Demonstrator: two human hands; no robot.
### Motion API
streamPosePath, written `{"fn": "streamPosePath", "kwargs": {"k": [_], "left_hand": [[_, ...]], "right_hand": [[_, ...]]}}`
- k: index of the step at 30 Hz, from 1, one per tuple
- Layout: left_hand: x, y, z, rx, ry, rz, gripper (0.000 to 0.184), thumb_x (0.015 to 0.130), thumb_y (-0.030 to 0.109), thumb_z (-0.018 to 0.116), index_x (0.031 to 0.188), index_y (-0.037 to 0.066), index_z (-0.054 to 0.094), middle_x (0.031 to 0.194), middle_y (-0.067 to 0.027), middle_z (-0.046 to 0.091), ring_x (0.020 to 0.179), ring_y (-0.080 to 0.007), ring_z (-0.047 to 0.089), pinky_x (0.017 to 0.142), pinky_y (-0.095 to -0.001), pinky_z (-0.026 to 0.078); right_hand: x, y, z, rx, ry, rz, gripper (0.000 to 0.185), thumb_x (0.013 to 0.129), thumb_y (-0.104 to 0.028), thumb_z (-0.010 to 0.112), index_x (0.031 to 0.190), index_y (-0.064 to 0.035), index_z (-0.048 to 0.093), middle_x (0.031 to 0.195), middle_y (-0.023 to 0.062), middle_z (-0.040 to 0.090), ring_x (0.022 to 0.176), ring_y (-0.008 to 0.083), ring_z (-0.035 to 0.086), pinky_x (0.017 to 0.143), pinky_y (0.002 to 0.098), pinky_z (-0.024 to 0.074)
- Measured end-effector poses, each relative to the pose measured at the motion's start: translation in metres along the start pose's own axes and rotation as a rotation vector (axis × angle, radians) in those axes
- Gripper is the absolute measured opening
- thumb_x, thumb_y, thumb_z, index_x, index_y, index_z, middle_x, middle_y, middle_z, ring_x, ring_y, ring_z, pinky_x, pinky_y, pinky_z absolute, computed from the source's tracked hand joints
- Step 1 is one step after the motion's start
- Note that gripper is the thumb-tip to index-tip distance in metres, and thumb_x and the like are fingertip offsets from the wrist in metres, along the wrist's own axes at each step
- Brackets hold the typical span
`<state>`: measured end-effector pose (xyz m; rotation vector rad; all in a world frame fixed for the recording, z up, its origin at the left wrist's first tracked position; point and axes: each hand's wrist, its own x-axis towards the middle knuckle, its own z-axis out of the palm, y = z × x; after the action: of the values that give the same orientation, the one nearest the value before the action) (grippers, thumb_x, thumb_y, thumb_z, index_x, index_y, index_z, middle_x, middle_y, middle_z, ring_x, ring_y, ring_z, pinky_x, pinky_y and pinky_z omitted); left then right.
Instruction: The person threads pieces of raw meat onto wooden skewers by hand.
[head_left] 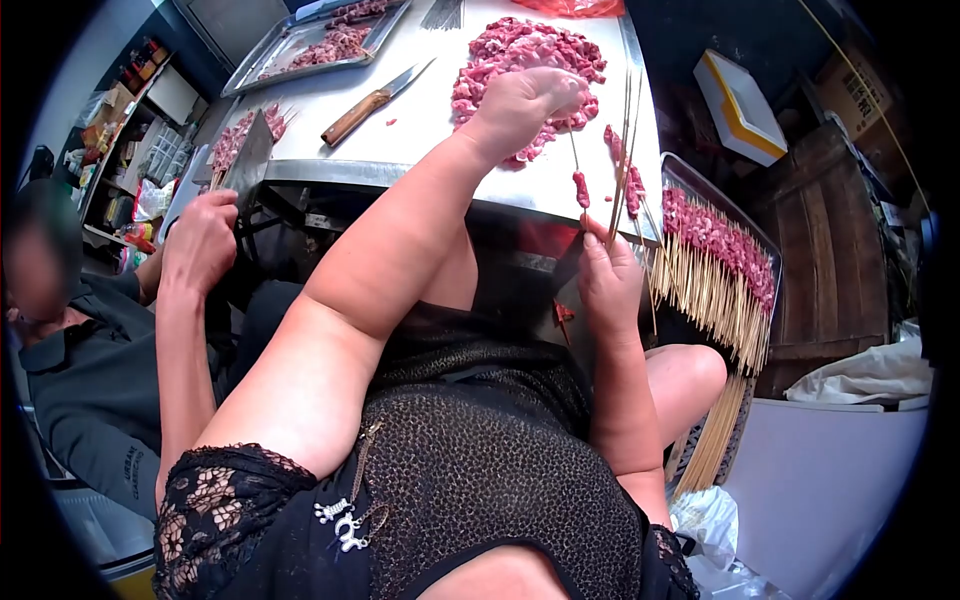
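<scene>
My left hand (530, 100) is over the raw meat pile (480, 85) on the white table, its fingers bent together near a skewer's tip; what they pinch is hidden. My right hand (612, 275), at the table's front edge, is closed on a thin skewer that carries a small red meat piece (582, 190). Several bare sticks (625, 150) rise beside it from the same hand. Just beyond them, threaded meat (634, 190) lies near the table's right edge.
A wood-handled knife (358, 117) and a metal tray (290, 70) of meat are on the table. At left, a co-worker's hand (200, 240) holds a cleaver (250, 150) by meat skewers. A tray of finished skewers (715, 250) stands at right, below a white-and-yellow box (740, 105).
</scene>
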<state>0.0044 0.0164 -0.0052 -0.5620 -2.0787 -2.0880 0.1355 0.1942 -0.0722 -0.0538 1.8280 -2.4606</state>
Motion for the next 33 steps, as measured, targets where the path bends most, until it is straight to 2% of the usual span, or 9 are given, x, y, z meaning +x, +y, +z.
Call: {"fn": "streamPosePath", "kwargs": {"k": [2, 7, 9, 13, 18, 21, 23, 29, 33], "left_hand": [[0.003, -0.004, 0.0, -0.014, -0.035, 0.091, 0.025, 0.092, 0.017, 0.054, 0.104, -0.003, 0.06, 0.096, -0.0088, 0.064, 0.091, -0.0147, 0.062, 0.084, -0.0271, 0.052], [-0.006, 0.004, 0.022, -0.086, -0.149, 0.02, 0.027, 0.092, 0.021, 0.053, 0.104, -0.002, 0.06, 0.096, -0.0092, 0.065, 0.092, -0.0161, 0.063, 0.085, -0.0288, 0.051], [-0.005, 0.009, 0.02, -0.227, -0.033, -0.061, 0.026, 0.089, 0.019, 0.057, 0.105, -0.001, 0.061, 0.093, -0.0072, 0.065, 0.087, -0.0137, 0.063, 0.081, -0.0271, 0.053], [-0.001, 0.007, 0.003, -0.181, 0.155, 0.03, 0.026, 0.085, 0.014, 0.063, 0.108, 0.001, 0.062, 0.087, -0.0045, 0.065, 0.078, -0.0102, 0.062, 0.074, -0.0234, 0.054], [0.004, 0.0, -0.013, -0.121, 0.219, -0.005, 0.029, 0.085, 0.013, 0.062, 0.111, 0.0, 0.059, 0.088, -0.008, 0.065, 0.079, -0.0126, 0.064, 0.074, -0.0238, 0.054], [0.009, -0.011, -0.021, 0.047, 0.086, 0.214, 0.028, 0.088, 0.013, 0.059, 0.111, -0.002, 0.056, 0.09, -0.0111, 0.065, 0.081, -0.0168, 0.065, 0.074, -0.0261, 0.055], [0.004, -0.001, -0.019, -0.505, 0.005, -0.155, 0.028, 0.09, 0.015, 0.055, 0.11, -0.004, 0.054, 0.091, -0.0144, 0.065, 0.083, -0.021, 0.065, 0.075, -0.0299, 0.055], [-0.003, 0.019, -0.01, -0.532, 0.045, -0.348, 0.025, 0.094, 0.012, 0.043, 0.11, -0.006, 0.051, 0.091, -0.0168, 0.063, 0.084, -0.0274, 0.065, 0.079, -0.037, 0.055], [-0.003, 0.02, -0.001, -0.574, 0.079, -0.356, 0.024, 0.094, 0.009, 0.038, 0.106, -0.007, 0.05, 0.084, -0.0139, 0.062, 0.08, -0.0277, 0.065, 0.079, -0.0396, 0.055]], "right_hand": [[-0.001, -0.003, 0.0, 0.066, -0.01, 0.011, 0.022, 0.092, -0.009, 0.051, 0.112, -0.0026, 0.059, 0.063, -0.0091, 0.044, 0.048, -0.0006, 0.033, 0.043, 0.0144, 0.0256], [0.007, -0.01, 0.007, 0.195, 0.018, 0.044, 0.024, 0.093, -0.008, 0.049, 0.115, -0.0001, 0.055, 0.062, -0.0077, 0.041, 0.047, -0.0001, 0.033, 0.042, 0.0141, 0.0265], [0.008, -0.011, 0.006, 0.217, 0.053, 0.013, 0.024, 0.092, -0.008, 0.05, 0.114, -0.0008, 0.056, 0.063, -0.0078, 0.042, 0.048, -0.0005, 0.033, 0.041, 0.0136, 0.0263], [0.006, -0.008, 0.005, 0.124, -0.002, 0.016, 0.023, 0.092, -0.008, 0.051, 0.113, -0.0024, 0.059, 0.062, -0.0084, 0.043, 0.048, -0.0002, 0.033, 0.042, 0.0142, 0.0264], [0.0, -0.007, 0.005, 0.058, -0.034, 0.0, 0.022, 0.091, -0.007, 0.052, 0.111, -0.0018, 0.06, 0.062, -0.0089, 0.044, 0.049, -0.0002, 0.033, 0.043, 0.0149, 0.0251], [0.0, -0.007, -0.001, 0.001, -0.022, -0.015, 0.022, 0.091, -0.007, 0.053, 0.11, -0.0012, 0.061, 0.066, -0.0082, 0.048, 0.052, -0.0009, 0.036, 0.046, 0.0143, 0.0274], [0.0, -0.007, -0.002, -0.154, 0.042, -0.097, 0.022, 0.091, -0.007, 0.054, 0.11, -0.0005, 0.062, 0.071, -0.0076, 0.052, 0.056, -0.002, 0.039, 0.05, 0.0135, 0.0299], [-0.001, -0.005, -0.005, -0.354, 0.068, -0.242, 0.021, 0.091, -0.01, 0.054, 0.109, -0.0011, 0.062, 0.074, -0.0088, 0.052, 0.059, -0.0011, 0.039, 0.053, 0.0138, 0.0302], [0.001, 0.003, -0.007, -0.371, 0.047, -0.265, 0.021, 0.091, -0.01, 0.053, 0.109, -0.0012, 0.062, 0.076, -0.0084, 0.053, 0.061, -0.0011, 0.04, 0.054, 0.0135, 0.0314]]}}
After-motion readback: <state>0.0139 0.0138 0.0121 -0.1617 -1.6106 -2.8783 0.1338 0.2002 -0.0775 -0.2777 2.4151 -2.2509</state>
